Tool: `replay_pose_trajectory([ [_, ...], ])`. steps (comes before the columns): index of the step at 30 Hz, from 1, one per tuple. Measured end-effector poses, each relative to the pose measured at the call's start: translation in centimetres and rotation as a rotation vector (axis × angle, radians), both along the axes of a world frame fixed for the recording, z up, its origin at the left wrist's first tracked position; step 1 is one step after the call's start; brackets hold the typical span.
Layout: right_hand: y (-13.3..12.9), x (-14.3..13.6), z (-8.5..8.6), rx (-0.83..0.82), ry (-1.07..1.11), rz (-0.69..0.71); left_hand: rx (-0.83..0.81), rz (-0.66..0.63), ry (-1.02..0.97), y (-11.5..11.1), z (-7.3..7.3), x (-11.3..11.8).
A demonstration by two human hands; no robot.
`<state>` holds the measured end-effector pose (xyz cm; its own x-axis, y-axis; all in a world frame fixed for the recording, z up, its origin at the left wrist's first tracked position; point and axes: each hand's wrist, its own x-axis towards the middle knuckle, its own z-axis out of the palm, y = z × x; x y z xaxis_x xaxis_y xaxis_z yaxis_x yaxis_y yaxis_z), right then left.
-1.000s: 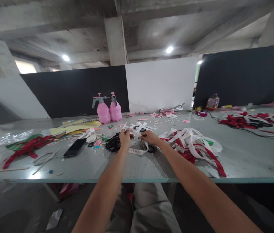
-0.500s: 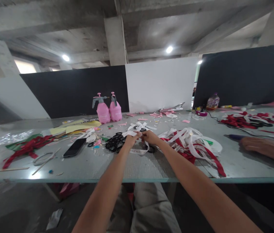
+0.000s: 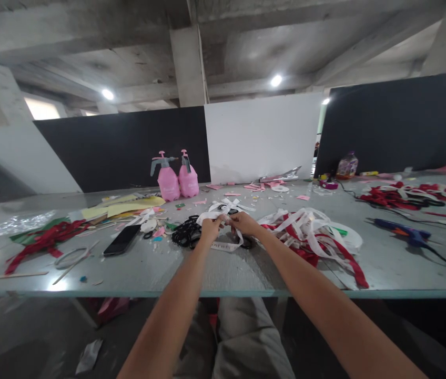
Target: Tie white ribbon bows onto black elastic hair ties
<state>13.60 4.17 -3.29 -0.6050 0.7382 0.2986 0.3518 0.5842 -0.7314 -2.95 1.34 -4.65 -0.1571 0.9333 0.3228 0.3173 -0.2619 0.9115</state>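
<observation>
Both my hands meet over the middle of the table, with their fingers closed on a white printed ribbon [image 3: 225, 246]. My left hand [image 3: 212, 227] pinches it from the left, and my right hand [image 3: 243, 223] grips it from the right. Part of the ribbon hangs in a loop below my fingers, with dark lettering on it. A white ribbon bow [image 3: 226, 204] lies just beyond my fingertips. Against my left hand's outer side is a heap of black hair ties [image 3: 185, 231]. Right of my right hand spreads a pile of white and red ribbons [image 3: 305, 229].
A blue glue gun [image 3: 402, 231] with a cord lies at the right. Two pink spray bottles [image 3: 178, 181] stand at the back. On the left are a phone [image 3: 121, 240], red ribbons [image 3: 49, 239] and yellow paper [image 3: 126, 205]. Scraps litter the grey table [image 3: 136, 276].
Another person's hand at the right has left the view, uncovering the glue gun. My hands stay nearly in place; the hanging ribbon loop has shifted slightly.
</observation>
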Motion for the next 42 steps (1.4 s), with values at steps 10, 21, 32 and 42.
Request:
replay_pose_trajectory([
  [10, 0.5, 0.0, -0.6, -0.006, 0.021, 0.0, 0.083, 0.086, -0.006, -0.3, 0.6, -0.1],
  [21, 0.3, -0.1, -0.4, -0.068, 0.109, 0.023, -0.028, 0.263, 0.385, -1.2, 0.9, -0.4],
  [32, 0.2, 0.0, 0.0, -0.025, 0.115, -0.089, 0.229, 0.222, 0.398, -2.5, 1.7, 0.2],
  [42, -0.1, -0.2, 0.1, -0.058, 0.117, -0.042, 0.295, 0.132, 0.447, -2.0, 1.5, 0.1],
])
